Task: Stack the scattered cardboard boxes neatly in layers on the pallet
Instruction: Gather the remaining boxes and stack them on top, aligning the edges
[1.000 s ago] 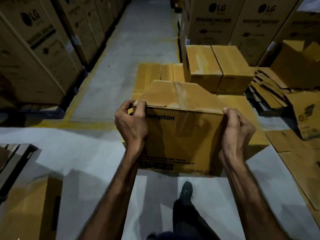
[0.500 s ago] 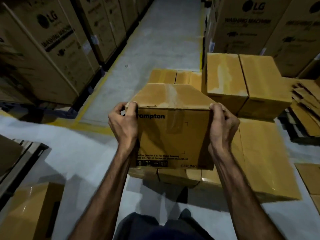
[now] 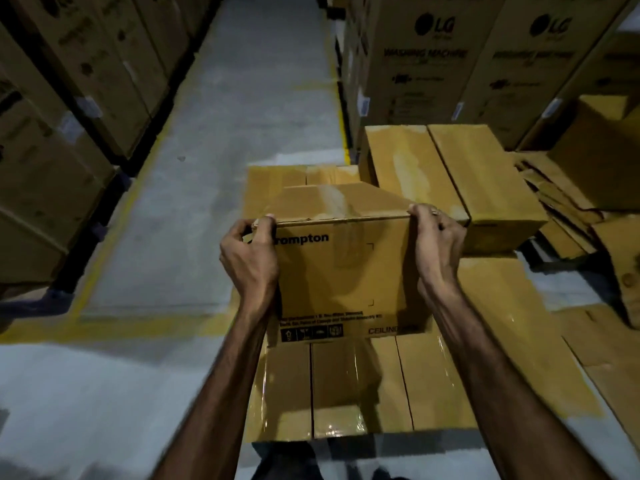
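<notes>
Carried box (image 3: 341, 271), brown cardboard, "rompton" print on the near face, taped top seam, held in the air over the bottom layer of boxes (image 3: 360, 386); cannot tell if its base touches them yet. Left hand (image 3: 251, 261) grips the upper left corner, fingers curled over the top edge, thumb side on the near face. Right hand (image 3: 438, 244) grips the upper right corner the same way, fingers wrapped round the edge. Box looks stiff, walls hold shape under the grip; lifted from the top corners alone, so probably light to moderate weight. Tape strip on top looks slick, bare cardboard at the corners gives better hold. For setting down, corner or side-wall grip seems best, fingers clear of the underside.

Second-layer boxes (image 3: 450, 181) sit just behind and right, two side by side. Likely slot is beside them, on the lower layer. Pallet itself hidden under the stack. Flattened cardboard (image 3: 561, 209) piled at right. Tall LG cartons (image 3: 429, 64) behind, more cartons along the left of the concrete aisle (image 3: 235, 133).
</notes>
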